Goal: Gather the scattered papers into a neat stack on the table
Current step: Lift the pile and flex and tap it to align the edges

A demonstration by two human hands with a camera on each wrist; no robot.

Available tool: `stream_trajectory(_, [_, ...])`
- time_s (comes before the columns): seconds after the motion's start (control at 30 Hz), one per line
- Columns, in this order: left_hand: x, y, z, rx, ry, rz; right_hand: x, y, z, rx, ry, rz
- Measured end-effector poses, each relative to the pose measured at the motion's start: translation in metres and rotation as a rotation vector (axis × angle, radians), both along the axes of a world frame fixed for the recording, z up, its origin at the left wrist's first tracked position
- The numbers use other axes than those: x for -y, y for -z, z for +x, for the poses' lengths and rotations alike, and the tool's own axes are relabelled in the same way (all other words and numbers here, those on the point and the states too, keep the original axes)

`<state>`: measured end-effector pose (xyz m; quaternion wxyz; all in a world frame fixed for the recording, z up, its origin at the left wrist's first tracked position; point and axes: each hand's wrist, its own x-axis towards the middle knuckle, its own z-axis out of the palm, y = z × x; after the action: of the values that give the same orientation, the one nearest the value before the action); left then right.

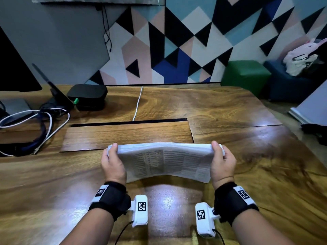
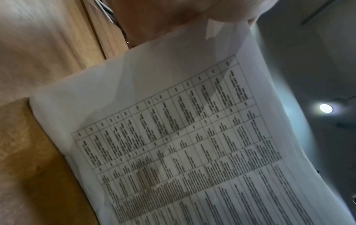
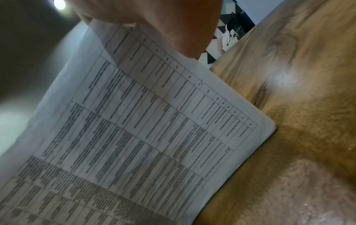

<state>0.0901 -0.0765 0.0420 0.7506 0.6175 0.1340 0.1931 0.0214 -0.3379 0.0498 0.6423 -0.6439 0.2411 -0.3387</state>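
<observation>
A stack of white papers [image 1: 166,161] printed with tables stands tilted on its lower long edge on the wooden table [image 1: 230,110], leaning back toward me. My left hand [image 1: 111,160] grips the stack's left end, thumb on the near face and fingers behind. My right hand [image 1: 222,161] grips the right end the same way. In the left wrist view the papers [image 2: 183,137] fill the frame under the hand [image 2: 173,16]. The right wrist view shows the papers [image 3: 134,121] with their lower corner on the table [image 3: 289,106] and the hand [image 3: 163,22] at the top.
An inset wooden panel [image 1: 127,135] lies just behind the papers. At the back left are a black box [image 1: 87,96], a tangle of cables [image 1: 35,124] and a dark monitor [image 1: 14,68]. A white cable [image 1: 138,103] runs across the table. Green and blue stools [image 1: 246,75] stand beyond the table's right side.
</observation>
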Motion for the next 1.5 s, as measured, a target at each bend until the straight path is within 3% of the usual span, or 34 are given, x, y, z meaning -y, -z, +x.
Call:
stream_trajectory(0.17, [-0.002,0.001,-0.001,0.001,0.019,0.036,-0.001,0.001,0.004,0.037,0.052,0.103])
stream_trajectory(0.4, [0.004,-0.002,-0.005,-0.035,0.009,0.076,-0.001,-0.012,0.014,-0.046,0.189,0.197])
stream_trajectory(0.77, [0.006,-0.006,0.001,-0.077,-0.066,0.060,-0.006,-0.012,0.012,0.045,0.212,0.145])
stream_trajectory(0.93, [0.010,-0.005,0.006,-0.136,-0.063,0.147,-0.007,-0.015,-0.002,0.180,-0.052,-0.077])
stream_trajectory(1.03, [0.004,0.001,0.003,-0.083,0.014,0.138,-0.001,-0.005,-0.012,0.058,-0.200,-0.199])
stream_trajectory(1.17, [-0.007,0.013,-0.007,-0.061,0.215,0.173,0.005,0.000,-0.020,-0.090,-0.192,-0.251])
stream_trajectory(1.27, [-0.008,0.021,-0.013,-0.050,0.258,0.208,0.009,-0.004,-0.029,-0.152,-0.221,-0.315])
stream_trajectory(1.5, [-0.024,0.027,-0.015,-0.060,0.353,0.217,0.023,-0.045,-0.030,-0.334,-0.277,-0.951])
